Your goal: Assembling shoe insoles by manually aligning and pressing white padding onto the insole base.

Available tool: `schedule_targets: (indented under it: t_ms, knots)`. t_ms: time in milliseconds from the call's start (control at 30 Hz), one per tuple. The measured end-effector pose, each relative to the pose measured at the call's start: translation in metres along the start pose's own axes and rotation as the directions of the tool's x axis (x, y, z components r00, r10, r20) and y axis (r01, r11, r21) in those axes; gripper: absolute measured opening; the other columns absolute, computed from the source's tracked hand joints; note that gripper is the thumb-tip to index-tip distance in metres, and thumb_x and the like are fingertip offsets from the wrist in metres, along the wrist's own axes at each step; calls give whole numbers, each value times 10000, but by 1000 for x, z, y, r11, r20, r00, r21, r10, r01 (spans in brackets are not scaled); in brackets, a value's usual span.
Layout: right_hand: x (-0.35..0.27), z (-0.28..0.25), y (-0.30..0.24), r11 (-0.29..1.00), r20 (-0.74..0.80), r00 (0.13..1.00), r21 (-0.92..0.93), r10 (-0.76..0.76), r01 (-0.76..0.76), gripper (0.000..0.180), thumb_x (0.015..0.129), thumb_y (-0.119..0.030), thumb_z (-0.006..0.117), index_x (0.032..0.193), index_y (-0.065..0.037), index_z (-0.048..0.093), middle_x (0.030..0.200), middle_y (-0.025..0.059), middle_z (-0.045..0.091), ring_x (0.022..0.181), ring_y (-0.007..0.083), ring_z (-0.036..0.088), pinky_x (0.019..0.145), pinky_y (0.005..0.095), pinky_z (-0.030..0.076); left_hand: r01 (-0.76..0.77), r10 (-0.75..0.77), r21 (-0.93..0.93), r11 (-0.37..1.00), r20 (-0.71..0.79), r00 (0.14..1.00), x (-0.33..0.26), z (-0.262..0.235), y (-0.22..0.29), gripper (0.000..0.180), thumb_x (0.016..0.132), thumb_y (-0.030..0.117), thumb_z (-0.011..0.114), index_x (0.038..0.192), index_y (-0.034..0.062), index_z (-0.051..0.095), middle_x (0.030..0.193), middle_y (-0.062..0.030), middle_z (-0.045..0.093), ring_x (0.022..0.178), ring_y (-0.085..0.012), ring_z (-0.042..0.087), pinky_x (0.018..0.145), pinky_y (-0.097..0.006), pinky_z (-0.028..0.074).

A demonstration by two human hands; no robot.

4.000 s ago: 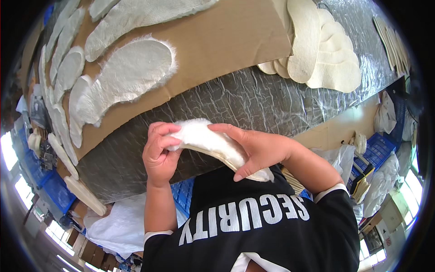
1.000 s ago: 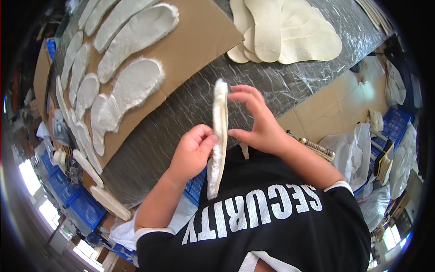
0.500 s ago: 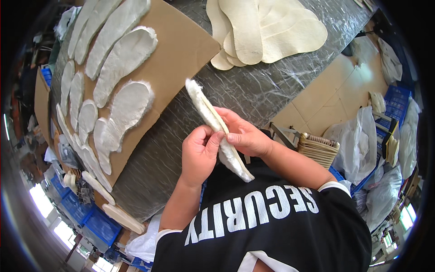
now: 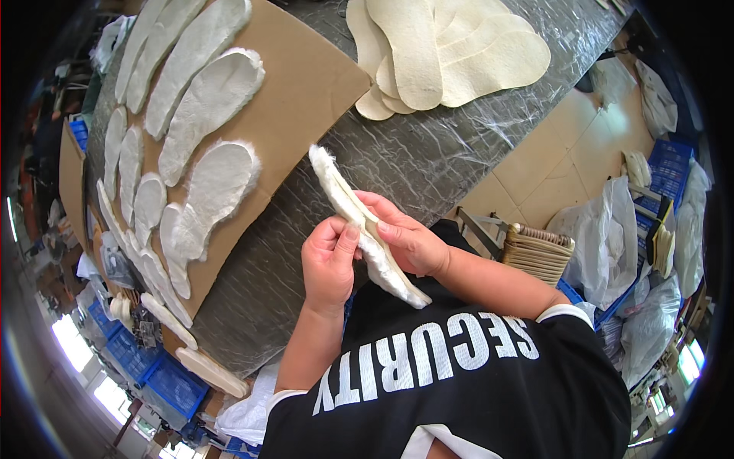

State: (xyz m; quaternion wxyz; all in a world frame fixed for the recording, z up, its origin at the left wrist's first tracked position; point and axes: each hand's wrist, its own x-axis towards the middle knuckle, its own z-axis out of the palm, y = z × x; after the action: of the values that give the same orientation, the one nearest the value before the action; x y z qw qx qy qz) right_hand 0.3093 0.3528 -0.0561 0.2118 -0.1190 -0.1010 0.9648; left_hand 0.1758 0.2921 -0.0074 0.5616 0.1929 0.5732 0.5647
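Note:
A fluffy white insole (image 4: 388,274) is held edge-up between my two hands, over the table's near edge. Its fleece pile bulges along the left side, and a cream backing layer shows along the upper edge. My left hand (image 4: 330,256) pinches it near the middle with thumb and fingers. On the other side, my right hand (image 4: 405,237) grips it with the thumb on top and fingers behind. Several white fleece insoles (image 4: 222,177) lie in rows on a brown cardboard sheet (image 4: 310,76) to the left. A fanned stack of cream insole pieces (image 4: 489,53) rests at the far side.
The dark marbled table (image 4: 252,306) runs diagonally under the cardboard. At right stand a woven stool (image 4: 537,251), plastic bags (image 4: 604,237) and a blue crate (image 4: 673,172). Blue bins (image 4: 176,382) sit below the table at lower left.
Both hands and the insole have shifted slightly down and left. The insole is turned a little, with its layers parted more along the upper edge.

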Motion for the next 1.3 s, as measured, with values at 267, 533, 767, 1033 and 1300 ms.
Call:
schedule_targets:
  t_ms: [267,533,767,1033,1300]
  knots:
    - [6,-3,9,996,12,999,-76,-42,43,677,941,-227,610,1491,-128,228,1336,74,448,1164,168,465,1020,344,382,-75,84,167,983,-43,996,-3,4,-2,172,969,123,571,828,28,598,747,21,587,664,-44,486,611,-206,411]
    - [0,-6,-17,891,44,989,-441,143,-109,836,848,-215,708,1498,-74,202,1331,70,440,1215,164,425,1016,311,377,-71,103,246,967,-120,987,-7,16,3,175,969,135,577,861,3,618,742,11,603,685,-58,535,653,-212,452]
    - [-2,-6,-39,625,-1,951,-753,310,-205,904,685,-72,604,1501,-56,216,1328,114,457,1176,197,462,980,298,398,-529,512,710,464,272,815,0,-13,28,421,698,34,796,1068,31,595,1122,-102,588,992,-224,551,895,-353,452]
    - [22,-4,-48,551,65,845,-784,530,-285,863,641,-60,538,1471,-54,301,1146,107,555,1041,190,521,924,301,415,-592,358,806,14,549,755,26,-24,69,594,600,236,848,1122,107,597,1168,-59,635,1198,-276,544,1129,-530,185]
    - [14,13,-64,544,115,836,-804,536,-239,888,637,-5,492,1492,-53,256,1266,120,510,1145,173,472,982,289,373,-604,489,793,82,496,718,11,-37,82,440,625,179,817,1021,127,633,1110,-40,625,1106,-304,556,1069,-533,269]
